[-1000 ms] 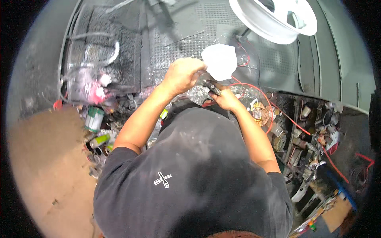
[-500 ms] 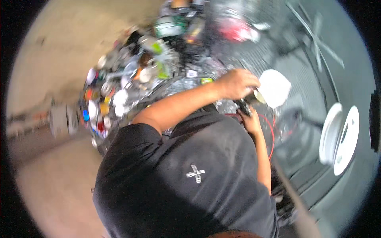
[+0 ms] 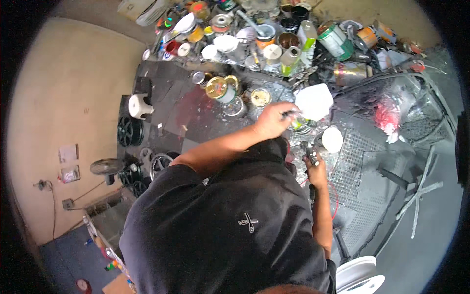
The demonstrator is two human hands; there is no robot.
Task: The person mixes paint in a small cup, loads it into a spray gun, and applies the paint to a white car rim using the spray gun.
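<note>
My left hand point(image 3: 274, 120) is closed, its fingertips pinched around a small dark and silvery piece too little to name. Just beyond the fingertips is a white, paper-like shape point(image 3: 314, 102); whether the hand touches it cannot be told. Nearer to me and to the right, my right hand point(image 3: 316, 171) is wrapped around a spray gun point(image 3: 309, 153). A round whitish cup point(image 3: 332, 139) sits at the gun, and a red hose point(image 3: 337, 200) loops beside my right forearm. Below the white shape a yellow-green item point(image 3: 296, 124) is partly hidden by my left hand.
Paint cans point(image 3: 336, 41), bottles point(image 3: 290, 61) and cups crowd the far bench. Gold-lidded tins point(image 3: 220, 89) stand on the dark floor, with a white stool point(image 3: 140, 106) and wheel rims point(image 3: 130, 131) to the left. A white rim point(image 3: 360, 274) is at lower right.
The view has swung round, bringing the bench across the top and the left wall into sight. My left hand has drawn away from my right, which keeps hold of the spray gun.
</note>
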